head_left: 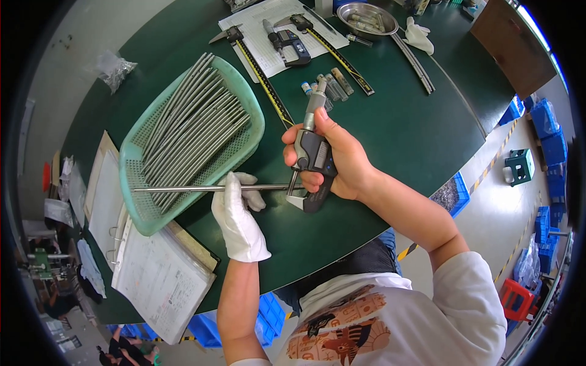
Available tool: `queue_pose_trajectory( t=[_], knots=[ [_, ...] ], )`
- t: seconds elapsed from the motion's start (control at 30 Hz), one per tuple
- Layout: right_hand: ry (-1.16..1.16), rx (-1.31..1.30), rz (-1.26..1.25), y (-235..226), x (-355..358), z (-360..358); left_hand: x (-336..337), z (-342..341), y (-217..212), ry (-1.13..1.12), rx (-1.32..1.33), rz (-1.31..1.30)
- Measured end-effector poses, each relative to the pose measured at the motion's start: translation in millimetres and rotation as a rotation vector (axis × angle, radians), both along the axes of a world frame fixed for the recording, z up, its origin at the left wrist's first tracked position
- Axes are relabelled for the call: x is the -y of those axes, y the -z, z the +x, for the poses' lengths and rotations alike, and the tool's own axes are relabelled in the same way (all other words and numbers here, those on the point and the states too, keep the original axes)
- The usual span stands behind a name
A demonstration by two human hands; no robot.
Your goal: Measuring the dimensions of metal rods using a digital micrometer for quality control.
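My left hand [237, 216], in a white glove, is closed around a slim metal rod [171, 189]. The rod lies level, its left end over the rim of a green plastic basket [256, 131]. Its right end sits at the jaws of a digital micrometer [314, 155]. My bare right hand [342, 152] grips the micrometer by its dark frame, thumb on the silver thimble. Many similar metal rods [195, 122] lie side by side in the basket. Whether the micrometer's faces touch the rod cannot be made out.
Two calipers [259, 76] [336, 55] and another micrometer [287, 43] lie on paper sheets [256, 36] at the back. Small clear tubes [336, 85] lie behind my right hand. A metal bowl [366, 19], loose rods [415, 64] and a white glove [419, 36] are farther right. An open binder [162, 274] lies left.
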State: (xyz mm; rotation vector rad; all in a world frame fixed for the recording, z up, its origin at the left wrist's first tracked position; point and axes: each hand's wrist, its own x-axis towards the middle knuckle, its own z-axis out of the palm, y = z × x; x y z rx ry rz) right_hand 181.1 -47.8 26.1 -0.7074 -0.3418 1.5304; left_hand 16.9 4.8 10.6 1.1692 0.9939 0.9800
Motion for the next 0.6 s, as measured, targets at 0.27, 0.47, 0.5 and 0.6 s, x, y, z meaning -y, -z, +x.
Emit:
queue_pose_trajectory(
  t=[0.27,0.47,0.5,0.6],
  knots=[
    [-0.037,0.004,0.024,-1.5,0.3,1.0,0.0,0.3,0.1,-0.01,-0.013,0.036],
    [-0.033,0.022,0.017,-2.3,0.4,1.7,0.1,0.5,0.1,-0.014,-0.011,0.03],
    [-0.023,0.021,-0.007,-2.3,0.5,1.8,0.2,0.7,-0.1,-0.006,-0.001,0.012],
    [-0.013,0.052,-0.018,-1.5,0.7,2.0,0.8,0.8,-0.8,-0.011,-0.016,-0.004]
  ],
)
